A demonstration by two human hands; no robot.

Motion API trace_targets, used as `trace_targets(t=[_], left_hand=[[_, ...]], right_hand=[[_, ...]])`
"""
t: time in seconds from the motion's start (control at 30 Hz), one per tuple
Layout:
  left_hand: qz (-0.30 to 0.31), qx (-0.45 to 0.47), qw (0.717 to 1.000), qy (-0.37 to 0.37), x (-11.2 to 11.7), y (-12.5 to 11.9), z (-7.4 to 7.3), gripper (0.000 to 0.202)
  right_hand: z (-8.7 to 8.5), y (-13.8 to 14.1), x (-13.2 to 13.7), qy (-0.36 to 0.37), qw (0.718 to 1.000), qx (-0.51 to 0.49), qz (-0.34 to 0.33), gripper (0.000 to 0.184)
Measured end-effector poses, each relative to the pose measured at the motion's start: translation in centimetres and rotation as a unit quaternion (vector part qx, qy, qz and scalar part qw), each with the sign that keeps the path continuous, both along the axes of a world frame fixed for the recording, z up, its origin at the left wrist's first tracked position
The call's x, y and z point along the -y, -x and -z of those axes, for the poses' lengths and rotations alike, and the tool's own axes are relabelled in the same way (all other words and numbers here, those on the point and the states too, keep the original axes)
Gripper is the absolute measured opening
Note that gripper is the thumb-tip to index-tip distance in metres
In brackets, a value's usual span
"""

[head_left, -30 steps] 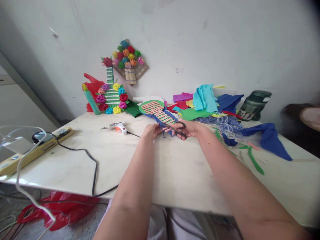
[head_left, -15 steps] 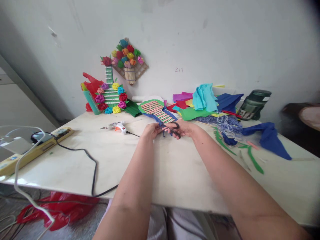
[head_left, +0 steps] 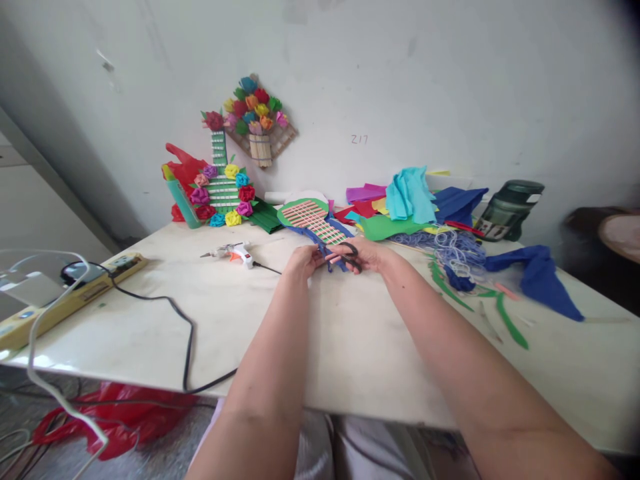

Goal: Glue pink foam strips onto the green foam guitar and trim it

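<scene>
My right hand (head_left: 367, 255) grips a pair of dark-handled scissors (head_left: 353, 251), the fingers through and around the loops. Close beside it, my left hand (head_left: 304, 261) is closed on blue crepe paper (head_left: 323, 252), a strip of which hangs down between the hands. The scissor blades are hard to make out against the paper. Just beyond both hands lies a green guitar-shaped piece (head_left: 302, 215) covered with crossed pale sticks. Blue paper runs along its lower edge.
A white glue gun (head_left: 242, 255) lies to the left, its black cord trailing. Paper-flower crafts (head_left: 223, 193) stand by the wall. At right are colored crepe sheets (head_left: 409, 193), tangled yarn (head_left: 445, 248), green scraps (head_left: 511, 321) and a dark bottle (head_left: 510, 208). A power strip (head_left: 107, 277) sits far left.
My right hand and the scissors have shifted slightly, and the scissor loops sit a little higher and nearer together. The blue strip hangs somewhat differently between the hands.
</scene>
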State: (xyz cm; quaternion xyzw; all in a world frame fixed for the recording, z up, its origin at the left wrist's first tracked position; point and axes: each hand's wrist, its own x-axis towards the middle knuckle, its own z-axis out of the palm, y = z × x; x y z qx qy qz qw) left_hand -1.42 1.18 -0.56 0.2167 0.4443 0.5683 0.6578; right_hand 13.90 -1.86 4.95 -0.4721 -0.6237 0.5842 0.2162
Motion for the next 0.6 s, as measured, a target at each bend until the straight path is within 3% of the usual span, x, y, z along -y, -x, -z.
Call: trace_targets(t=[0.37, 0.6], left_hand=[[-0.001, 0.009, 1.0, -0.006, 0.2, 0.0, -0.1, 0.022], [-0.013, 0.013, 1.0, -0.008, 0.3, 0.2, -0.1, 0.02]], right_hand=[[1.1, 0.7, -1.1, 0.034, 0.998, -0.039, 0.044, 0.042], [1.4, 1.1, -0.8, 0.016, 0.996, -0.045, 0.071, 0.042]])
